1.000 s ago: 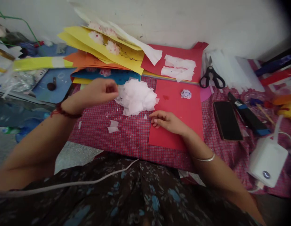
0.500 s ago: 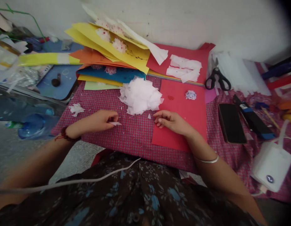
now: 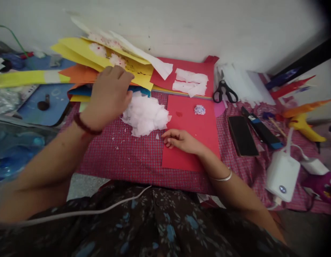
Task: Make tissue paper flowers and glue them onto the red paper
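Note:
My left hand (image 3: 109, 94) is raised over the left side of a pile of white tissue paper pieces (image 3: 148, 116), back of the hand toward me. Its fingers bend down and away from view, hiding whatever may be in them. My right hand (image 3: 180, 141) rests at the left edge of a red paper sheet (image 3: 192, 157), fingers loosely bent and apart, nothing seen in them. Just beyond its fingertips lies a small white paper scrap (image 3: 157, 136). A crumpled white and purple paper ball (image 3: 199, 109) sits on the red sheet.
Yellow, orange and blue paper sheets (image 3: 71, 50) are stacked at the back left. White tissue strips (image 3: 191, 82) lie on red paper at the back. Scissors (image 3: 224, 91), a phone (image 3: 243, 135), a yellow glue gun (image 3: 306, 128) and a white power box (image 3: 283, 175) are to the right.
My left hand has lifted from the cloth and moved forward, up to the paper pile; the white piece it pinched no longer shows. My right hand stays by the red sheet. The view has shifted.

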### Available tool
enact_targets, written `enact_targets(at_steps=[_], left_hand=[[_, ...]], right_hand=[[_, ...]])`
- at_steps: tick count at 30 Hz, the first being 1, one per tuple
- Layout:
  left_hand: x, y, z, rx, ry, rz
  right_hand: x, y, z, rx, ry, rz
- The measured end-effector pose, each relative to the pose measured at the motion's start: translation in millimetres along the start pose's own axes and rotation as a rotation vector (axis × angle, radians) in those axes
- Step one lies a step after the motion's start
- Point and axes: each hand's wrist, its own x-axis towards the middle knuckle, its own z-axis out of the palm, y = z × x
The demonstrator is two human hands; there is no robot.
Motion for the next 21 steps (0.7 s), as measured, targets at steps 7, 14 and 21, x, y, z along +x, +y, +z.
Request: enact_targets(at_steps=[7, 14, 21], left_hand=[[-70.3, 87.3, 57.7, -0.202, 0.026, 1.117], [-71.6, 77.9, 81.4, -0.371, -0.149, 1.221], [-48.1, 90.0, 84.3, -0.345, 0.015, 0.992]], right_hand=[[1.5, -0.9, -10.0, 0.074, -0.106, -0.102], [4.2, -0.2, -5.1, 0.109, -0.069, -0.059], [-1.3, -0.7, -25.7, 0.298, -0.073, 0.001]])
